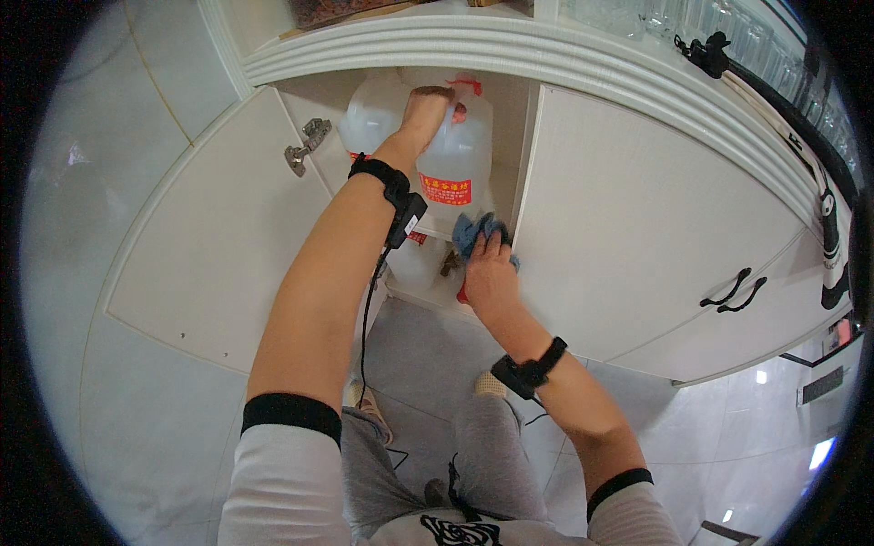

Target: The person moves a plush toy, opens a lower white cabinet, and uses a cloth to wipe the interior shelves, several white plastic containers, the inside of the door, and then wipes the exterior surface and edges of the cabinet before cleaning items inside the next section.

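My left hand [431, 109] reaches into the open cabinet and is curled at the top of a translucent plastic jug [456, 147]; its fingers are mostly hidden. The jug has a red label with writing and a red tie by its neck. A second large plastic jug [372, 112] stands to its left, partly behind my forearm. Bunched under the fingers of my right hand [491, 273] is a blue cloth [471, 232], at the front edge of the shelf [440, 222], close to the right-hand door.
A cabinet door [218, 225] with a metal hinge [307, 147] stands open at left. The right-hand door [649, 218] is closed. On the lower level are another plastic container [413, 263] and a partly hidden red object [462, 293]. Glassware [717, 20] stands above the ridged countertop edge [410, 44].
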A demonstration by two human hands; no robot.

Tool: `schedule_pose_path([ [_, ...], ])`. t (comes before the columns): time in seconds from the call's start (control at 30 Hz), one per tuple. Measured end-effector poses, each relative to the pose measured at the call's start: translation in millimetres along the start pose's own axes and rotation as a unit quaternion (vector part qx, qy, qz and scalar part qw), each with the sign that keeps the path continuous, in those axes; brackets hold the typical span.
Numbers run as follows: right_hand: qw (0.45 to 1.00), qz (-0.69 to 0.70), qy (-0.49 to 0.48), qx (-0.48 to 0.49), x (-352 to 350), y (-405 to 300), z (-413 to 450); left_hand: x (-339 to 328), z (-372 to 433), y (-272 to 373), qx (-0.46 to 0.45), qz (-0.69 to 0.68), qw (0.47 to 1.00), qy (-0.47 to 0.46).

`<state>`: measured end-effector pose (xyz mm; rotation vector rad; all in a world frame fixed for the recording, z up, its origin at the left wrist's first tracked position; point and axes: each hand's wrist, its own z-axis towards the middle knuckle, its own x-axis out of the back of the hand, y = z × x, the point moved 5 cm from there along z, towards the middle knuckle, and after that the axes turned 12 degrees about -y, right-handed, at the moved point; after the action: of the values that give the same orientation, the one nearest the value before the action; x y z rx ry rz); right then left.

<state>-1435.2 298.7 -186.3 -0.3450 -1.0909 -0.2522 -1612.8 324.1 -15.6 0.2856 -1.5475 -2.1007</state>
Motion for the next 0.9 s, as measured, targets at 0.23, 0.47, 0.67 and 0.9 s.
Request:
schedule_pose_path([
  [0.23, 0.985, -0.034, -0.117, -0.123, -24, 24, 12, -12, -13, 8, -0.119, 0.345, 0.919, 0.145],
  [0.47, 0.987, -0.012, -0.140, 0.078, -20, 8, -30, -28, -69, -19, -0.114, 0.476, 0.844, 0.222],
  [0.67, 0.985, -0.068, -0.152, -0.041, -9, 34, 49, -17, -30, -29, -0.186, 0.425, 0.869, 0.175],
  [0.9, 0.970, 0.097, -0.202, 0.096, -26, 64, 12, -58, 4, -28, -0.058, 0.336, 0.923, 0.181],
])
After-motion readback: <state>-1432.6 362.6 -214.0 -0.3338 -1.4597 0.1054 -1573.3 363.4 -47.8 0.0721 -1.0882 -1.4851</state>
